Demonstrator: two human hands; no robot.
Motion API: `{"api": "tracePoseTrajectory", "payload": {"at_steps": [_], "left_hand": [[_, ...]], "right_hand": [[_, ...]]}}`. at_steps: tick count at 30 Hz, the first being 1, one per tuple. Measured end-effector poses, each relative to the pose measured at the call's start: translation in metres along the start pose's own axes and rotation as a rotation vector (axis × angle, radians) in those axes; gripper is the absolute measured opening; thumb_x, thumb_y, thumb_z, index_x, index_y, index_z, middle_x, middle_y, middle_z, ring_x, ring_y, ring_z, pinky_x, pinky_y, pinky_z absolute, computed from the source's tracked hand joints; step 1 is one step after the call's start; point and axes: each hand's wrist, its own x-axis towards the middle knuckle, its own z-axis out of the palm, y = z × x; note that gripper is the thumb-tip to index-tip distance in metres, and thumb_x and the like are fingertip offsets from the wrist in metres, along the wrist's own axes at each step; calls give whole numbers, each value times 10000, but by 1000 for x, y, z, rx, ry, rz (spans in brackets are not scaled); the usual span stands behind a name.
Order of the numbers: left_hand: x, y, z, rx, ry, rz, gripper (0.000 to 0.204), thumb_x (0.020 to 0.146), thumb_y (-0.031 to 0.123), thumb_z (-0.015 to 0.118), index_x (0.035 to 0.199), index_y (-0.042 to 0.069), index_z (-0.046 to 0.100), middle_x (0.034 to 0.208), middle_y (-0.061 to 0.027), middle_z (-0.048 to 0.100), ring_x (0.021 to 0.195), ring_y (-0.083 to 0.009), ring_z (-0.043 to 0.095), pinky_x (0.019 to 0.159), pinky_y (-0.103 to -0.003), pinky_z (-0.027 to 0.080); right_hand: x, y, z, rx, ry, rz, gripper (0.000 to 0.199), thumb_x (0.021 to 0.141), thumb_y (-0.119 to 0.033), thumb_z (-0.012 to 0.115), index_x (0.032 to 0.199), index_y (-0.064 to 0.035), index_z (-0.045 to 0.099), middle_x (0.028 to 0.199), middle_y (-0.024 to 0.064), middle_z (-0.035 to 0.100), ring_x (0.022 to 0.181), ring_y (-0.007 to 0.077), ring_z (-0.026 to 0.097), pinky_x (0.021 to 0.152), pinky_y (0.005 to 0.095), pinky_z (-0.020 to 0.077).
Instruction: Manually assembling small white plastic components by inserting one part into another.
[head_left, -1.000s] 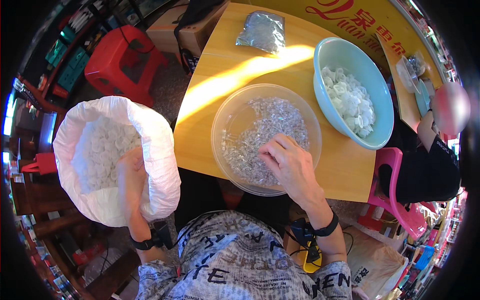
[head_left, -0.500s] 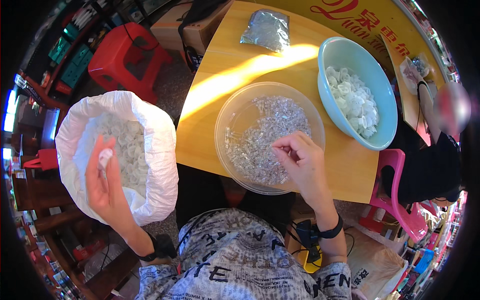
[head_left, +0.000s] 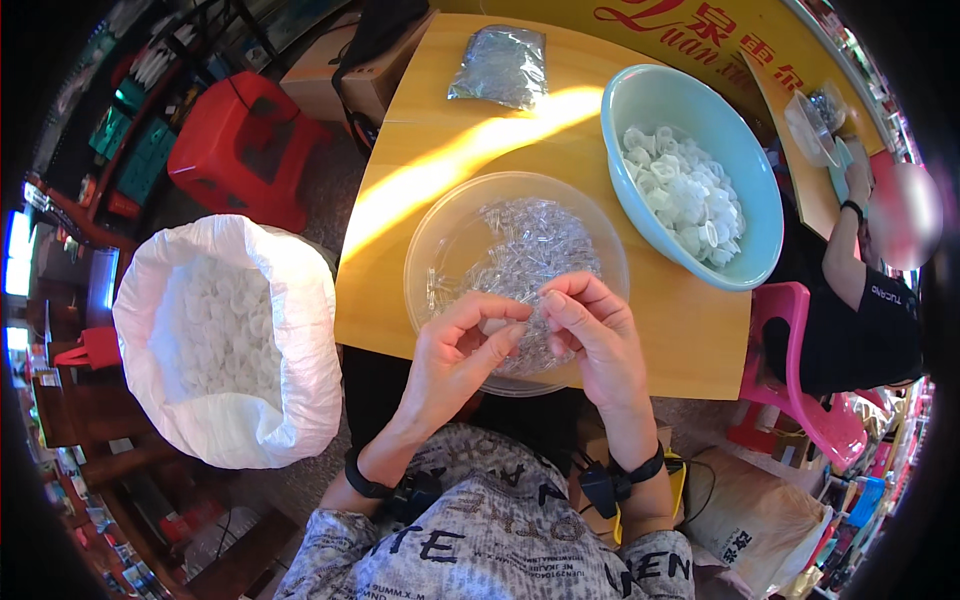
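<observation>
My left hand [head_left: 462,350] and my right hand [head_left: 590,325] meet over the near rim of a clear plastic bowl [head_left: 445,240] filled with several small clear plastic pieces [head_left: 530,255]. The left fingertips pinch a small white cap [head_left: 497,326]. The right fingertips pinch a small clear piece [head_left: 545,300] right beside it. A light blue bowl [head_left: 740,215] of white caps [head_left: 680,190] stands at the right of the wooden table [head_left: 400,220]. A white sack [head_left: 300,330] of white caps stands open on the floor to my left.
A clear bag of small parts [head_left: 500,65] lies at the table's far side. A red plastic stool [head_left: 245,145] and a cardboard box [head_left: 365,80] stand beyond the table. Another person [head_left: 870,290] sits at the right on a pink chair [head_left: 800,400].
My left hand came out of the white sack with a white cap and moved right to the clear bowl. My right hand lifted a clear piece from the bowl to meet it.
</observation>
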Motion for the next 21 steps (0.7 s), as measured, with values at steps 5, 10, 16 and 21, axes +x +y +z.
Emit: {"api": "tracePoseTrajectory", "payload": {"at_steps": [5, 10, 16, 21], "left_hand": [[-3, 0, 3, -85, -13, 42, 168, 877, 33, 619, 1042, 6, 613, 991, -24, 569, 889, -79, 546, 745, -210, 457], [-4, 3, 7, -14, 58, 60, 164, 859, 26, 642, 1021, 8, 617, 996, -38, 576, 916, -99, 555, 750, -225, 464], [-2, 3, 6, 235, 106, 208, 120, 851, 22, 646, 969, 12, 634, 920, -25, 593, 804, -103, 568, 694, -217, 455], [-2, 6, -6, -35, 7, 2, 78, 862, 70, 632, 918, 17, 622, 908, -12, 580, 736, -71, 533, 646, -196, 428]], "right_hand": [[-3, -3, 3, 22, -42, 13, 144, 887, -151, 635, 969, -33, 625, 834, 3, 628, 664, 32, 511, 552, 178, 422], [-5, -2, 2, -9, -33, -10, 133, 889, -143, 635, 966, -36, 623, 841, 0, 627, 645, 30, 505, 546, 173, 413], [-10, 0, 7, -99, -1, -54, 140, 879, -132, 650, 977, -35, 620, 863, 3, 623, 638, 29, 506, 549, 169, 415], [-11, -3, 3, -201, -33, -60, 118, 868, -119, 659, 950, -37, 637, 877, -1, 627, 655, 33, 525, 556, 171, 433]]}}
